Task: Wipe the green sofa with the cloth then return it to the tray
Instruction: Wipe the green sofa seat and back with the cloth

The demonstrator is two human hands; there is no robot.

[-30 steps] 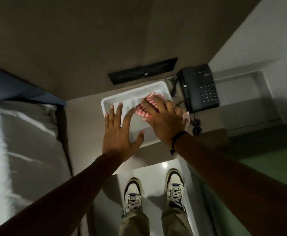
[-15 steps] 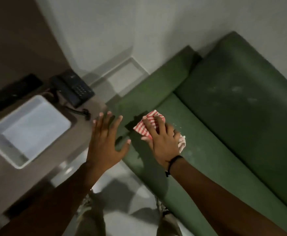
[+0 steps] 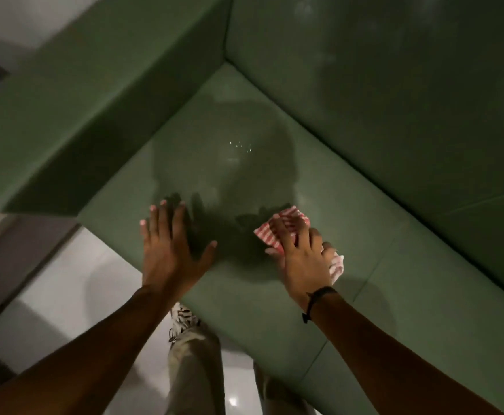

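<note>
Head view: the cloth (image 3: 277, 232) is pressed onto the green sofa (image 3: 364, 235) seat under the right hand (image 3: 300, 256); the left hand (image 3: 170, 250) is spread open.

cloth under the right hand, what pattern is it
Red and white stripes on the cloth, seen in the head view.
</note>
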